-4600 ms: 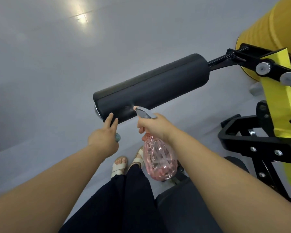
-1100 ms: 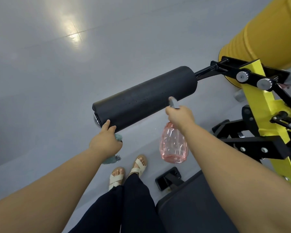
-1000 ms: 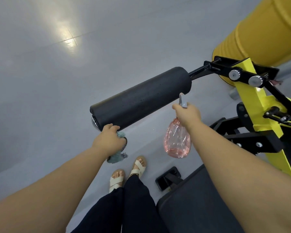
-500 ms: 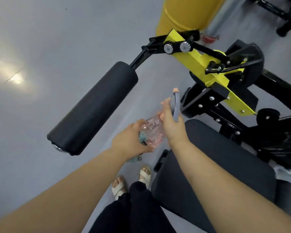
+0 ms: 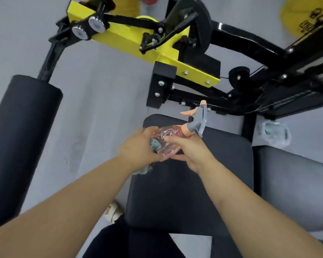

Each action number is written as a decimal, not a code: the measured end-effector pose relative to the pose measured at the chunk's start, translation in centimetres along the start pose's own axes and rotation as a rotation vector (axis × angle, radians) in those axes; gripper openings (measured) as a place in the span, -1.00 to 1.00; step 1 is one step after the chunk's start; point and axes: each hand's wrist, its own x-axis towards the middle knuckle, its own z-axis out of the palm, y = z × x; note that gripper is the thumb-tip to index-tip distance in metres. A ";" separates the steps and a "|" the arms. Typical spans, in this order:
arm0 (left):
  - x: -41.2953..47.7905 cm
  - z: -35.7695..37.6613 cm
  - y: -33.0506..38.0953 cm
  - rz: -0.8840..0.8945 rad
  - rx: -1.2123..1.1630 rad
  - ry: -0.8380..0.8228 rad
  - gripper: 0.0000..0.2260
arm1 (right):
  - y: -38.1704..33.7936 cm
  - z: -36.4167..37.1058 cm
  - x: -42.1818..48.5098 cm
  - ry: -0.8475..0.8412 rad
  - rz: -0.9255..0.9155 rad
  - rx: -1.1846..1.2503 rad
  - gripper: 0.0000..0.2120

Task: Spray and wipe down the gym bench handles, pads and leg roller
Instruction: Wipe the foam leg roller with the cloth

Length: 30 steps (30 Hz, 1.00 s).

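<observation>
While the clear pink plastic spray bottle [image 5: 166, 141] lies tilted between both hands above the black padded seat [image 5: 185, 192], its grey-and-orange trigger head [image 5: 199, 121] pointing away from me, I judge this a hand-over. My right hand [image 5: 191, 148] is clamped round the bottle's body. My left hand [image 5: 138, 148] is curled round the teal cloth [image 5: 154, 144] and pressed against the bottle's base. Procedure: secure one full grip before releasing the other; keep the cloth clear of the trigger; aim the nozzle away from the yellow steel frame [image 5: 131, 40]. The black foam leg roller [image 5: 21, 136] stands well apart, to the left.

Open floor [image 5: 101, 108] separates leg roller [image 5: 21, 136] from seat pad [image 5: 172, 198]; frame [image 5: 175, 58] crowds beyond.
</observation>
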 end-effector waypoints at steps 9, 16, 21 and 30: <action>6.7 1.7 1.1 -0.318 -0.385 0.093 -0.77 | -2.4 -8.9 10.1 0.500 -0.087 0.148 -0.39; 8.0 2.3 -0.6 -0.366 -0.377 0.095 -0.78 | -2.7 -11.7 15.5 0.526 -0.170 -0.179 -0.46; 8.0 2.6 -0.7 -0.385 -0.447 0.151 -0.81 | -0.9 -11.2 16.2 0.553 -0.164 -0.179 -0.45; 7.1 2.7 -1.2 -0.371 -0.546 0.175 -0.85 | 0.0 -10.8 17.9 0.624 -0.259 -0.196 -0.48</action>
